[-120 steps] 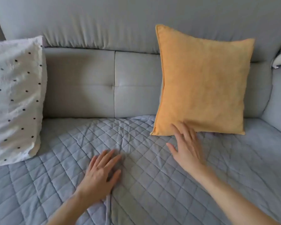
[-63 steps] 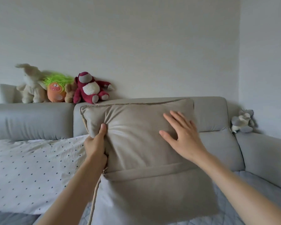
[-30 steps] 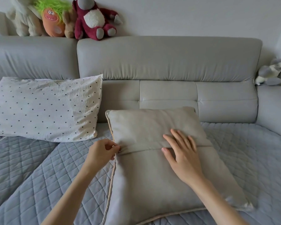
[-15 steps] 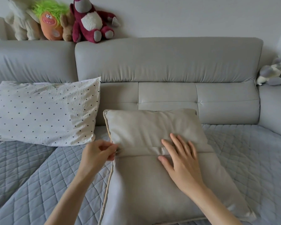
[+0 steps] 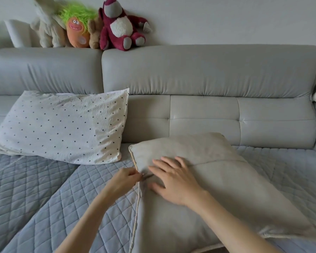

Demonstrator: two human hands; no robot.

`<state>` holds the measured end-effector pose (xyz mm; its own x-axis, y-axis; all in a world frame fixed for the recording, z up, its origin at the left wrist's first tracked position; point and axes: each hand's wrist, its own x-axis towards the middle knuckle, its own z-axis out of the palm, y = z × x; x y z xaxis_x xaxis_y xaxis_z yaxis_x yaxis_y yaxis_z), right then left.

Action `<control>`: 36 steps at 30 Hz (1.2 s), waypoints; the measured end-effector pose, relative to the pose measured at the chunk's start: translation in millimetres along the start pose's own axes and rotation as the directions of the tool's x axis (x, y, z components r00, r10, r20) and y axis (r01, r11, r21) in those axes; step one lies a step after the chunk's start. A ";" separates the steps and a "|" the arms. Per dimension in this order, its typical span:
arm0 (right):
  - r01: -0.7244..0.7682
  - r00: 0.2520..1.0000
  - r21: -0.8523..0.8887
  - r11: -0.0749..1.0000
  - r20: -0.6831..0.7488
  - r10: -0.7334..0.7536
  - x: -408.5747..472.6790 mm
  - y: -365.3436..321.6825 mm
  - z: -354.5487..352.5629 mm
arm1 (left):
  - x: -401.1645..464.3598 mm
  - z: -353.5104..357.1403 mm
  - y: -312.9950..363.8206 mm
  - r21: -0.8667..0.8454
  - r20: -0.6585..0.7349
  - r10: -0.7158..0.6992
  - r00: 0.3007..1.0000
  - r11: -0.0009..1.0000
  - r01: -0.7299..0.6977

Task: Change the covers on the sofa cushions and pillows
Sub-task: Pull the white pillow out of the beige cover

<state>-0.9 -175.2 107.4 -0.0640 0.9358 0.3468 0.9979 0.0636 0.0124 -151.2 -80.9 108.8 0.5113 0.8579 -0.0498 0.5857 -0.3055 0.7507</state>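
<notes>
1. Grey sofa [image 5: 208, 73] fills our view, its seat under a quilted blue throw [image 5: 44, 198]; plush toys [image 5: 120, 24] sit in a row along the top of the backrest, against a plain wall.

2. We have the beige cushion [image 5: 217, 189] lying flat on the throw, its far edge close to the backrest, one corner reaching toward the lower right. A seam [image 5: 217, 162], by our reading the closure, runs across its upper face from the left piped edge toward the right.

3. Our left hand [image 5: 124, 181] sits just off the cushion's left edge. Its fingers [image 5: 135, 175] are pressed together in a pinch at the left end of the seam; what they pinch is too small to tell. We take it for a zipper pull or the cover's edge.

4. Our right hand [image 5: 173, 179] lies palm down on the cushion, fingers spread and straight, tips pointing left toward the pinch. It presses the fabric, holding nothing.

5. Key relation: the seam's long axis runs left to right, away from the left fingers and under the right palm. The left hand is the nearer one to the seam's end. We judge that an opening pull would travel rightward along the seam, while the right hand steadies the cover.

6. A white pillow with dark dots [image 5: 62, 125] leans on the backrest to the left, well apart from both hands and untouched.

7. We read no brand, label or writing anywhere.
</notes>
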 end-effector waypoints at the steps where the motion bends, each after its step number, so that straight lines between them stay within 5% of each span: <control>1: -0.001 1.000 -0.019 1.000 -0.024 0.000 -5.7 -2.7 5.5 | 0.1 -0.9 -3.2 0.018 -0.008 0.032 0.999 0.999 -0.032; 11: 0.009 0.946 0.042 0.999 -0.323 0.005 -37.4 -10.3 23.0 | -32.7 6.6 25.3 0.038 -0.121 0.355 0.927 0.935 -0.353; 18: 0.054 0.783 0.162 0.985 -0.619 0.059 -57.8 -8.2 9.4 | -30.1 5.9 34.8 0.075 -0.072 0.433 0.898 0.901 -0.428; 24: -0.100 0.801 0.039 0.994 -0.589 0.104 -55.4 40.1 -15.8 | -25.4 5.6 27.8 0.148 -0.139 0.419 0.897 0.905 -0.399; 32: 0.011 0.766 0.193 0.981 -0.632 0.116 -81.0 38.2 -0.9 | -22.1 47.6 98.2 0.284 -0.056 0.529 0.847 0.822 -0.495; 36: -0.029 0.745 0.424 0.905 -0.594 0.303 -84.5 35.9 -6.0 | -22.0 61.2 102.1 0.201 -0.021 0.570 0.822 0.807 -0.555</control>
<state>40.3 -254.2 84.2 0.2605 0.5107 0.8193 0.9005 0.1776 -0.3970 -64.1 -156.2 146.2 0.7405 0.5394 0.4008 0.3156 -0.8057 0.5012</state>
